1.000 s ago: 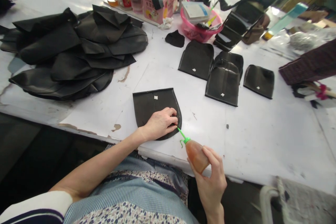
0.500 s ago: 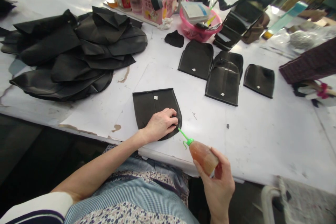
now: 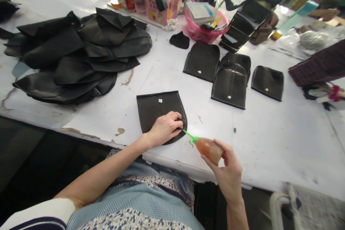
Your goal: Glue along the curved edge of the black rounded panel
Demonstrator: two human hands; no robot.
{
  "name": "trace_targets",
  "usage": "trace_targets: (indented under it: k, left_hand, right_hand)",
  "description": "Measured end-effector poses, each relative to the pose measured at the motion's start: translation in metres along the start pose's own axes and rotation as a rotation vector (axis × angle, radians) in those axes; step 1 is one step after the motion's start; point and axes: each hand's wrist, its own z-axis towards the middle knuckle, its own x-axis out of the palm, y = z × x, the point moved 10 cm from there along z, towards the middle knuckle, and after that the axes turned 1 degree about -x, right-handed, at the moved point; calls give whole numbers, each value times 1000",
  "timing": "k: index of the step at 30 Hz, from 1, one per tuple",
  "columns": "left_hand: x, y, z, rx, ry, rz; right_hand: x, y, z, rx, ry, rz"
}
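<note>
A black leather-like piece (image 3: 151,109) with a small white tag lies near the table's front edge, its rounded edge toward the right and front. My left hand (image 3: 167,126) rests on it, fingers curled down at the rounded edge; what the fingertips pinch, if anything, is hidden. My right hand (image 3: 226,163) is closed around a squeeze bottle (image 3: 208,148) of amber liquid. The bottle's thin green nozzle touches or nearly touches the edge of the piece beside my left fingertips. A small green cap hangs below the nozzle.
Black pieces are heaped (image 3: 81,50) at the left. Several tagged black pieces (image 3: 202,59) lie at the back right. Behind them stand a pink basket (image 3: 205,34) and a pink box (image 3: 157,9) beside jars. A dark woven item (image 3: 318,64) sits far right.
My right hand and the bottle have risen slightly, and the bottle is tilted closer to level. The nozzle tip stays by my left fingertips. My left hand has hardly moved.
</note>
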Motion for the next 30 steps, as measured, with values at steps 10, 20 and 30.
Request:
trace_targets:
  k: [10, 20, 30]
  left_hand:
    - [1, 2, 3, -26, -6, 14]
    - [1, 3, 15, -101, -19, 77]
    - [1, 4, 12, -102, -50, 69]
  right_hand:
    - [-19, -23, 3, 173, 4, 102]
    - [-15, -21, -21, 222, -142, 105]
    - [-1, -11, -22, 141, -107, 39]
